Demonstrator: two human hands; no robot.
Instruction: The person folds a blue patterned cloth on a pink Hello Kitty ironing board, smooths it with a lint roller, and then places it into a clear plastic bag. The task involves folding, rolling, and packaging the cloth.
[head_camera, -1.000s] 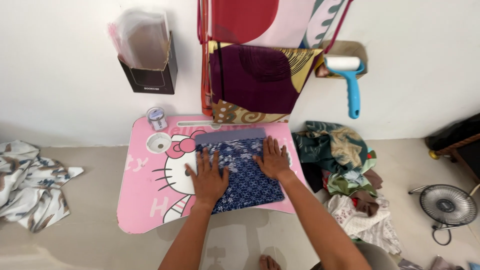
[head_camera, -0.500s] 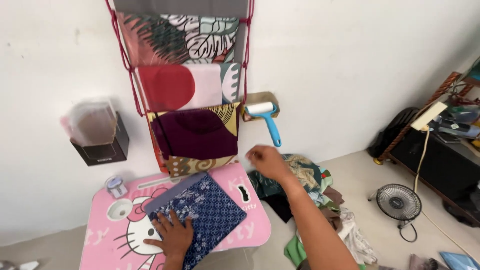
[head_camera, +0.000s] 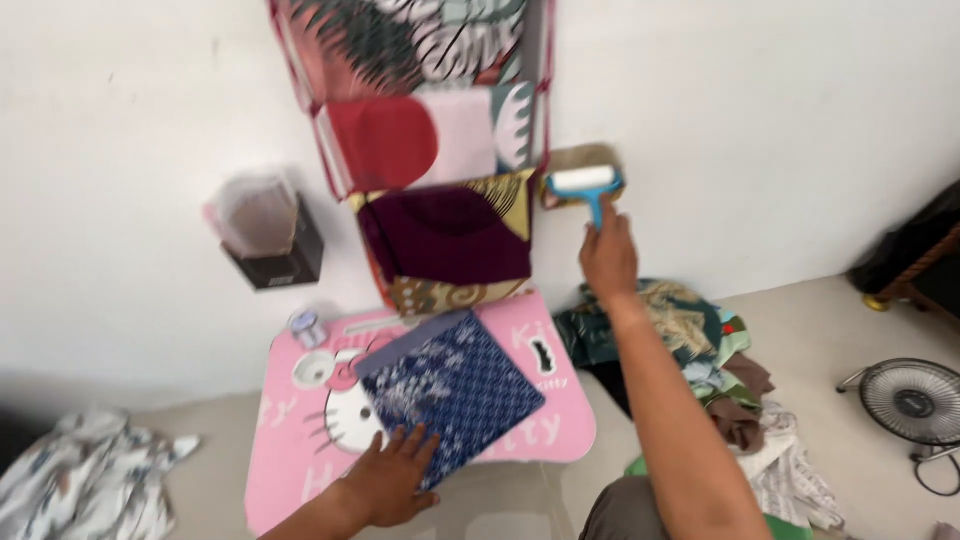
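A person kneels at a low pink table (head_camera: 560, 425) set vs. a white wall, arms spread between two jobs. The left hand (head_camera: 392, 478) lies flat, fingers spread and loose, on the near corner of a folded dark-blue patterned cloth (head_camera: 450, 390), apparently pinning it so it does not slide while the other arm stretches away. The cloth sits at an angle across the middle of the tabletop, one corner toward the wall.

The right hand (head_camera: 608, 255) is raised to the wall, fingers closed round the blue handle of a lint roller (head_camera: 585, 185), which hangs w/ its white roll uppermost just right of a hanging cloth organizer (head_camera: 440, 160); the frame is blurred there, so how tight the grip is cannot be judged. The roller is well apart from the cloth, up at the height of the organizer's middle pockets, which hold folded fabrics in red, pink and maroon, stored upright for easy reach.

A small tape roll (head_camera: 304, 325) sits at the table's far left corner. A black wall box (head_camera: 275, 255) holding a clear bag is mounted to the left. A pile of clothes (head_camera: 700, 350) lies on the floor right of the table, within arm's reach; a small fan (head_camera: 912, 402) stands beyond it, and a crumpled sheet (head_camera: 90, 480) at far left.
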